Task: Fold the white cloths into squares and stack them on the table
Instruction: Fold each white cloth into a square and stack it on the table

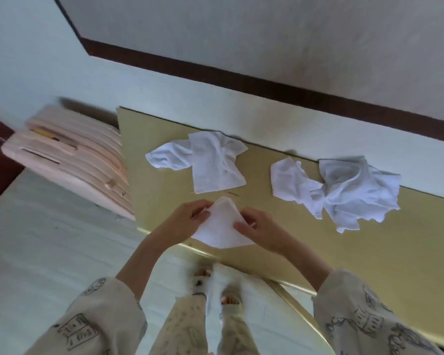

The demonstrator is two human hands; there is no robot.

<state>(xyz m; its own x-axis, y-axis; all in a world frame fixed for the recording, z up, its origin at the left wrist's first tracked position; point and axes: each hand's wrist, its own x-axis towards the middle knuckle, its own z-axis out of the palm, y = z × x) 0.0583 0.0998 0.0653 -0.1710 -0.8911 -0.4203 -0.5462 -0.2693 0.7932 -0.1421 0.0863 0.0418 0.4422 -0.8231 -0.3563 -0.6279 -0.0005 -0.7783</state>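
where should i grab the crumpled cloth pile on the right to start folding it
Probably at the loose corner of the crumpled pile nearest the table's front edge, coming from the front. That corner lies flat and free of the bunched middle, so lifting it should shake the cloth open. Both hands are busy with the small cloth.

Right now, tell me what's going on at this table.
A person stands at the yellow table, holding a small folded white cloth at its near edge, left hand and right hand pinching opposite sides. Farther back, a loosely laid white cloth pile sits left, and a crumpled white cloth heap sits right, still unfolded. No finished stack shows.
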